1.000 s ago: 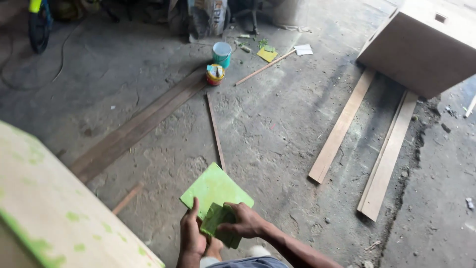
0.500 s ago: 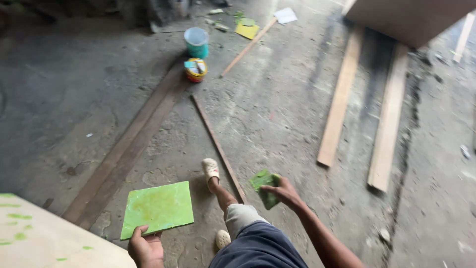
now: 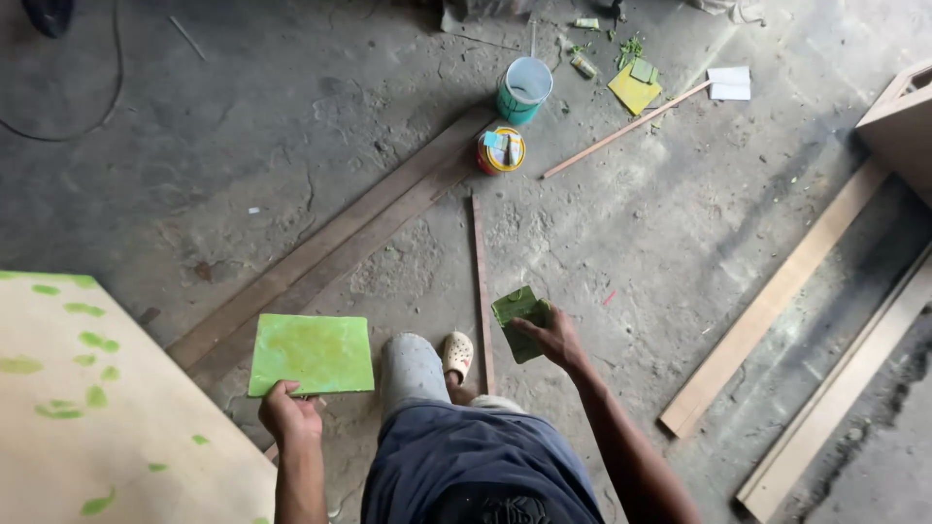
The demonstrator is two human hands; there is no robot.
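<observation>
Left hand [image 3: 288, 415] grips the near edge of a green-coated square board [image 3: 312, 354], held flat and low over the concrete floor [image 3: 243, 155], just left of the person's raised knee [image 3: 413, 367]. Right hand [image 3: 549, 336] clasps a smaller green-smeared card [image 3: 519, 321] by its right side, out to the right of the knee. A foot in a pale clog [image 3: 458, 354] sits between the two hands, touching the near end of a thin wood strip [image 3: 481, 281] that runs away from it.

Near left: a big pale panel [image 3: 107, 427] dotted with green blobs. Two long dark planks [image 3: 340, 238] lie side by side diagonally, from near the board up to a yellow tin [image 3: 500, 150]. Teal cup [image 3: 524, 89] just beyond the tin. Far right of those: a thin stick [image 3: 626, 129], a yellow sheet [image 3: 634, 89] and a white paper [image 3: 728, 82]. Right side: two light planks [image 3: 777, 301] on the floor, a box corner [image 3: 898, 121] at the frame edge.
</observation>
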